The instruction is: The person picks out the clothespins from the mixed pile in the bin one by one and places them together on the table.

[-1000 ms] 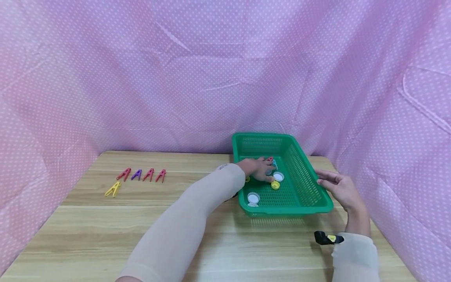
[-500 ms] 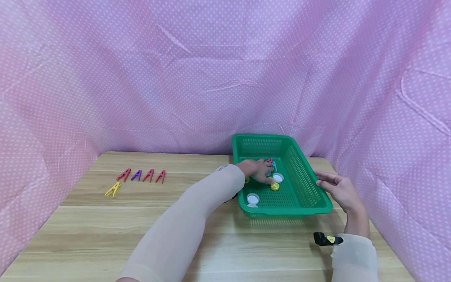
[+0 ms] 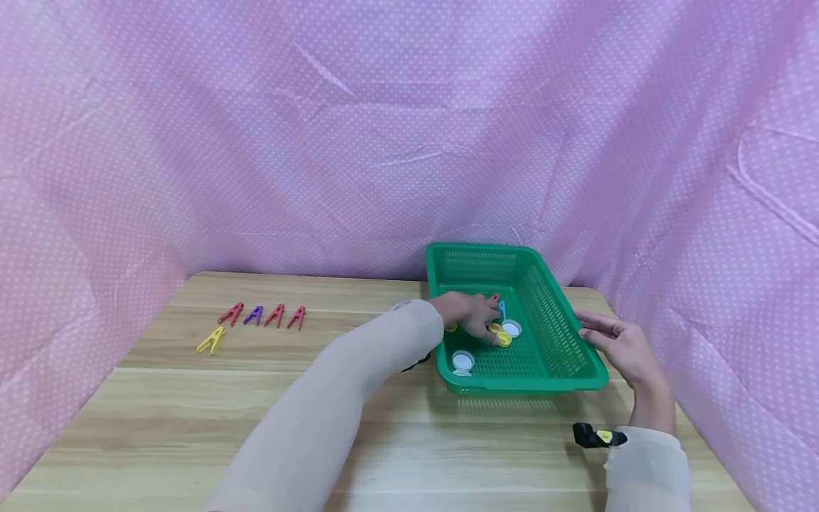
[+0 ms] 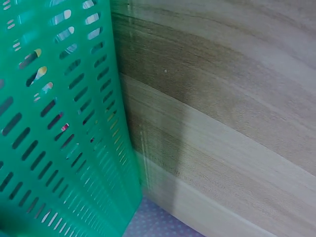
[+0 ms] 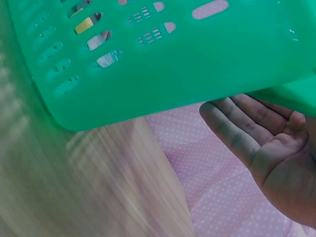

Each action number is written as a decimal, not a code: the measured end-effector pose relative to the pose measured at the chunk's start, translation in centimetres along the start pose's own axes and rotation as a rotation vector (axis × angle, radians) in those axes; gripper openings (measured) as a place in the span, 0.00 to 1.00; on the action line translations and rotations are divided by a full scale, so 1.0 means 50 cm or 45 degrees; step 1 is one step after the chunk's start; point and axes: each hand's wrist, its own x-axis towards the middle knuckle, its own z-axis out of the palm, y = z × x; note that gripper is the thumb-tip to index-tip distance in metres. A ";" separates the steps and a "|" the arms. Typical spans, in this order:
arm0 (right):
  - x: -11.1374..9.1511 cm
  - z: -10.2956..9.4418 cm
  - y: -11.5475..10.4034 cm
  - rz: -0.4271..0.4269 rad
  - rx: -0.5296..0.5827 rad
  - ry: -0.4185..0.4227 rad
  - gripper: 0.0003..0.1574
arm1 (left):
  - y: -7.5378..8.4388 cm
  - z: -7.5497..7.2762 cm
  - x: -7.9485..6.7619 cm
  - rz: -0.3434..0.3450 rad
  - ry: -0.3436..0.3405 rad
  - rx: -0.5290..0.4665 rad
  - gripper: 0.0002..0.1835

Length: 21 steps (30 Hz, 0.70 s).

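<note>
In the head view my left hand [image 3: 476,315] reaches into the green plastic basket [image 3: 550,384], fingers spread low over small items. Its thumb lies at a yellow bottle cap [image 3: 504,340]; a white round lid [image 3: 512,328] sits just right of that. Near its fingertips are a red clothespin [image 3: 495,297] and a light-blue clothespin [image 3: 502,310], partly covered. My right hand [image 3: 627,348] holds the basket's right rim, thumb at the top edge. In the right wrist view its fingers [image 5: 232,131] extend beneath the rim; the thumb is hidden there. The left wrist view shows only the basket's slotted wall [image 4: 64,118].
On the table's left stand a row of red clothespins [image 3: 275,315], a purple clothespin [image 3: 254,315] and a yellow clothespin [image 3: 211,340]. Another white lid [image 3: 463,360] lies in the basket's near left corner. A pink dotted curtain [image 3: 384,142] hangs behind the wooden table [image 3: 192,419].
My left hand has shifted slightly toward the near side within the basket, and a yellow-brown round piece now shows beside its fingers. My right hand stays on the rim.
</note>
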 end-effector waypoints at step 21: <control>-0.003 -0.001 -0.004 0.025 -0.053 0.002 0.34 | 0.004 0.007 -0.016 -0.007 0.090 -0.012 0.43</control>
